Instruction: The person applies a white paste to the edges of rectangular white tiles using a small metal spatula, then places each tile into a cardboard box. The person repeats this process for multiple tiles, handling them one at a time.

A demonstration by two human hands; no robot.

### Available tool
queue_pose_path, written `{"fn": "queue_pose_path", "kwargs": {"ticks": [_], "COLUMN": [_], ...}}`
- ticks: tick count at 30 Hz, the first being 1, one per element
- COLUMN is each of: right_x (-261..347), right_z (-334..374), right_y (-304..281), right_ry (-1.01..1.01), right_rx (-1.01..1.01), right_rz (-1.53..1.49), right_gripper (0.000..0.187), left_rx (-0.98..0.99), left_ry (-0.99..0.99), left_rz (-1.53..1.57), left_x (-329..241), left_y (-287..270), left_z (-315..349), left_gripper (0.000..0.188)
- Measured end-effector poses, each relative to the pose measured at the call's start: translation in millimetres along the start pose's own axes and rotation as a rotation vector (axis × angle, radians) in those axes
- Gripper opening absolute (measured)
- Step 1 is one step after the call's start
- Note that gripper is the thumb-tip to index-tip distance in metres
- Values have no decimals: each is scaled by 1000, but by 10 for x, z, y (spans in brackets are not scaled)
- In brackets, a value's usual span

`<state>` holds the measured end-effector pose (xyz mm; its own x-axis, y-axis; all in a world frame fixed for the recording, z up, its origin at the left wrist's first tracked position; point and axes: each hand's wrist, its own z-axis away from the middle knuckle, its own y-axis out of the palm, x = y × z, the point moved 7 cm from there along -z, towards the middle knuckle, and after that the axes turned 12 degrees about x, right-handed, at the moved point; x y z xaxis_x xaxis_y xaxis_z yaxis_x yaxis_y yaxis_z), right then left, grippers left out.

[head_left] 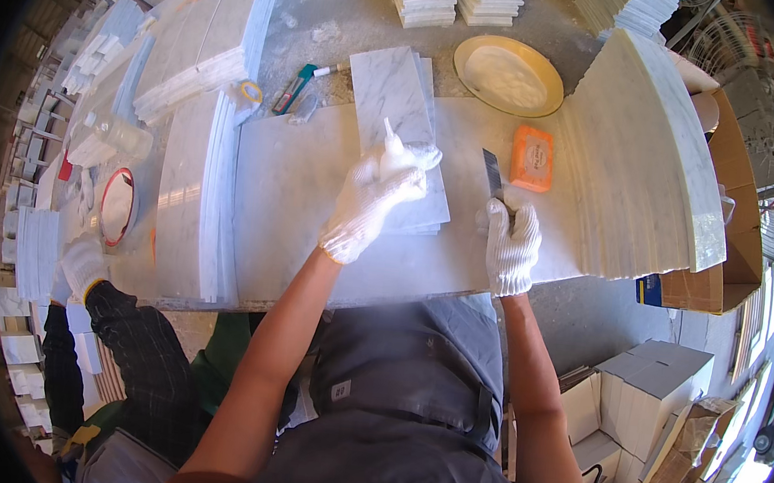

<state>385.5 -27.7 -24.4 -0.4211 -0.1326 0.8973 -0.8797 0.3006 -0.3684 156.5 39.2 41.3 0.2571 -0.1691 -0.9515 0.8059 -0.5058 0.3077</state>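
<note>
My left hand (380,194), in a white knit glove, is over a grey-veined marble tile (385,88). Its fingers are curled, and a white pointed tip (390,133) sticks up from them; whether this is a nozzle or loose glove end I cannot make out. Beneath that tile, the edges of others show. My right hand (511,244), gloved alike, is closed on a narrow dark scraper blade (492,171), which points away from me above the pale slab (288,204). An orange block-shaped pack (532,159) lies just beyond the right hand.
A yellow-rimmed dish of white powder (508,74) stands farther back. Tall marble stacks flank the work area, left (200,196) and right (646,164). A green cutter (294,89) and tape roll (250,91) lie back left. Another person's gloved hand (84,266) is at far left.
</note>
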Motion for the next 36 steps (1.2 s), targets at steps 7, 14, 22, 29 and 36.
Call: {"fn": "queue_pose_path", "kwargs": {"ticks": [7,14,22,29,36], "right_x": [-26,31,59,131,16], "right_z": [32,-3,-6,-2,22], "right_y": [16,-6,-28,-34,-35], "right_ry": [-29,-3,-51,-105,-111], "right_rx": [-60,6,-12,-39,-26], "right_rz": [54,31,126,105,132], "right_gripper": [15,16,15,14,16], "left_rx": [70,-96,208,-297,-70], "left_ry": [-209,102,-101,251,-121], "left_rz": [-419,-56,-299,115,-113], "left_x": [15,-248,76,-287,88], "left_y": [146,-266,317,-700,-27], "left_z": [39,-246,-129,-133,114], "left_gripper": [38,31,44,26,28]}}
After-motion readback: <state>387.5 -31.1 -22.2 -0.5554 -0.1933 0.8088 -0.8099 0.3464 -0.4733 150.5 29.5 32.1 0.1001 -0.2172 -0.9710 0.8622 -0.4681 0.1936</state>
